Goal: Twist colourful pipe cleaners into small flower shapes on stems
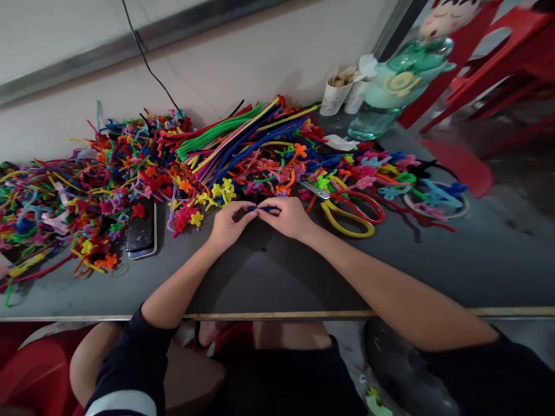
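Observation:
My left hand and my right hand meet over the dark table, thumbs and fingertips pinched together. Between them they hold a short dark blue pipe cleaner, which shows at the fingertips of both. Small yellow pipe-cleaner flowers lie just beyond my left hand. To the right of my right hand rest scissors with red and yellow handles, their blades pointing left. A bundle of long straight pipe cleaners lies on the pile behind my hands.
A heap of colourful pipe-cleaner pieces spreads along the wall. A phone lies left of my hands. At the back right stand a green bottle and paper cups. The table's front edge runs below my forearms.

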`<state>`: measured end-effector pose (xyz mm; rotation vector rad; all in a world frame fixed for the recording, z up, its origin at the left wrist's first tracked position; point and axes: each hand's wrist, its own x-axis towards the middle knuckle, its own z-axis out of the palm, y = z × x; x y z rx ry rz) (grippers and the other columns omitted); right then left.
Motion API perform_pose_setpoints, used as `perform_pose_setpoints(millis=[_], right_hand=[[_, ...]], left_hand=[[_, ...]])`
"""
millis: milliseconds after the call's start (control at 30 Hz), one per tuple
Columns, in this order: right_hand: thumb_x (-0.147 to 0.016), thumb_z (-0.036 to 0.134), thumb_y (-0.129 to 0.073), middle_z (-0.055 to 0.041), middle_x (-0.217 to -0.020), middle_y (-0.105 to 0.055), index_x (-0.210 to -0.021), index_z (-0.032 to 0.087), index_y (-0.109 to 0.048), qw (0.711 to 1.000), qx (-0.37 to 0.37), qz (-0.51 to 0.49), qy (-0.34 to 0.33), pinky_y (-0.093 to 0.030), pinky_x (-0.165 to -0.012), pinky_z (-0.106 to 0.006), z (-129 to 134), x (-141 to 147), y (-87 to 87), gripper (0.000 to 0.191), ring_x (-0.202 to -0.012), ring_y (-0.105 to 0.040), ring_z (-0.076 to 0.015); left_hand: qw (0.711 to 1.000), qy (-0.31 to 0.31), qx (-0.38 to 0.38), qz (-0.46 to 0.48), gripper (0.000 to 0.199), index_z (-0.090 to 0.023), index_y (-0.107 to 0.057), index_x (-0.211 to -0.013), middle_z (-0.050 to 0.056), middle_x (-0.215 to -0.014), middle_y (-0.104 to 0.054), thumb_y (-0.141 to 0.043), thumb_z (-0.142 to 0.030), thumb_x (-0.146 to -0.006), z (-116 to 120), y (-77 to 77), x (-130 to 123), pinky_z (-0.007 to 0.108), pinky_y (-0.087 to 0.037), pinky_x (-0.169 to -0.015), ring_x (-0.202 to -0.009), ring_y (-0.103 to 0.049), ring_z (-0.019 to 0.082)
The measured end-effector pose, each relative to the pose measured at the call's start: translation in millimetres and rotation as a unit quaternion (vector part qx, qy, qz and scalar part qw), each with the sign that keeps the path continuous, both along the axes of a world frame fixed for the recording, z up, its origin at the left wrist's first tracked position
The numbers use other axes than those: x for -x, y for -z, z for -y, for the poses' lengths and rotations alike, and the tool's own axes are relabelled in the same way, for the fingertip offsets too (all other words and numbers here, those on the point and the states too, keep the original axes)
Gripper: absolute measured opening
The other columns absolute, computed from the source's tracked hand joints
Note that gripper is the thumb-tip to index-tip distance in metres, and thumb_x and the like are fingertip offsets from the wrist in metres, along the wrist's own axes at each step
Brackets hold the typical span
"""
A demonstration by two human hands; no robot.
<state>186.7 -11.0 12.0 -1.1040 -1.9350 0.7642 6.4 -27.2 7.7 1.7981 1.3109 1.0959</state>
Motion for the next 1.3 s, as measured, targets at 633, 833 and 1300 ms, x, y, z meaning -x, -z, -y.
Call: perform_pose_setpoints(millis=[633, 833, 1300], right_hand=[[-0.089, 0.033, -0.055, -0.005, -0.086, -0.074, -0.089, 0.019, -0.073, 0.998, -0.046, 0.042, -0.024, -0.048, -0.064, -0.026, -1, -1, 2.7, 0.023, -0.075, -0.068, -0.0178], [-0.094, 0.032, -0.049, -0.0066, -0.102, -0.073, -0.105, 0.02, -0.07, 0.988, -0.097, 0.113, -0.048, -0.052, -0.078, -0.032, -3, -10, 2.4, 0.027, -0.094, -0.069, -0.0217], [-0.093, 0.027, -0.05, -0.0068, -0.089, -0.073, -0.098, 0.019, -0.063, 0.974, -0.205, 0.068, 0.072, -0.052, -0.069, -0.029, -9, -23, -1.6, 0.016, -0.081, -0.07, -0.0196]], left_hand=[[0.995, -0.02, -0.053, -0.084, 0.01, -0.019, -0.07, -0.09, 0.003, -0.085, -0.071, -0.065, -0.021, -0.082, 1, -1.1, 0, 0.023, -0.047, -0.065, -0.074, -0.062, 0.012], [0.999, -0.031, -0.017, -0.033, 0.012, -0.017, -0.064, -0.092, 0.001, -0.082, -0.066, -0.056, -0.023, -0.086, -3, 3.4, 2, 0.02, -0.044, -0.056, -0.06, -0.056, 0.008], [0.989, 0.053, 0.102, 0.097, 0.014, -0.015, -0.065, -0.089, -0.001, -0.063, -0.061, -0.064, -0.026, -0.081, -5, 4.5, 1, 0.021, -0.046, -0.06, -0.058, -0.058, 0.009]])
